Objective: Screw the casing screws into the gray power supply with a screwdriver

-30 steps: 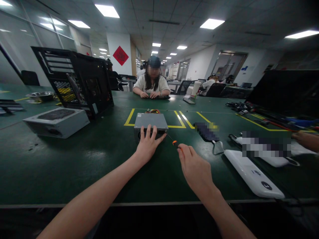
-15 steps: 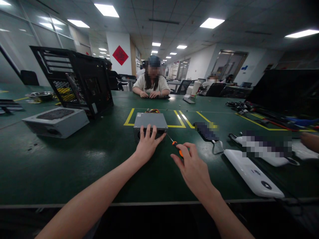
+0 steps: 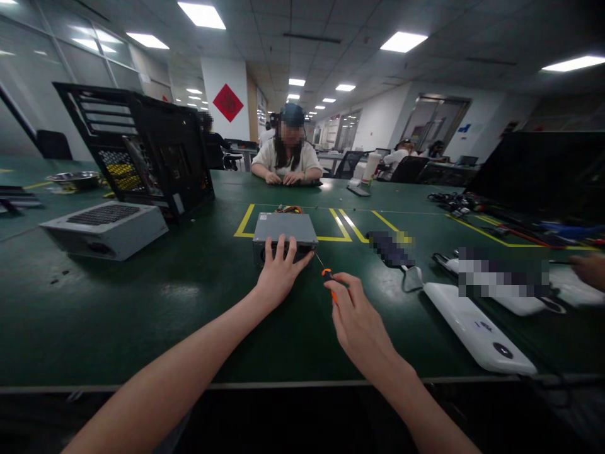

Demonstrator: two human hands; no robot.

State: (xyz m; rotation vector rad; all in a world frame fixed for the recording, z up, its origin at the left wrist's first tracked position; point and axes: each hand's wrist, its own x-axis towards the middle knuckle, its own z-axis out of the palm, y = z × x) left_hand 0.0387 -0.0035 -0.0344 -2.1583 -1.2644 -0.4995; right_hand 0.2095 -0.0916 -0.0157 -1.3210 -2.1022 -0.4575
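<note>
A grey computer power supply (image 3: 286, 226) sits on the green table in front of me, a bundle of coloured cables (image 3: 290, 209) at its far side. My left hand (image 3: 278, 272) holds it from the near side, fingers spread over its top edge and thumb by the near right corner. A screwdriver (image 3: 327, 275) with an orange and black handle is pinched between the thumb and fingers of my right hand (image 3: 358, 315). Its thin shaft slants up and left to that same corner. Whether the tip sits in a screw is too small to tell.
To the left stand another power supply (image 3: 106, 230), a black computer case (image 3: 142, 148) and a metal bowl (image 3: 78, 181). A phone (image 3: 391, 250) and a white power bank (image 3: 477, 328) lie at right. Across the table sits a person (image 3: 288, 151); another person's hand (image 3: 588, 270) shows at the right edge.
My right hand has shifted slightly left, and its thumb and fingers have closed in on the screwdriver handle, which now stands more upright. My left hand and the power supply stay in place.
</note>
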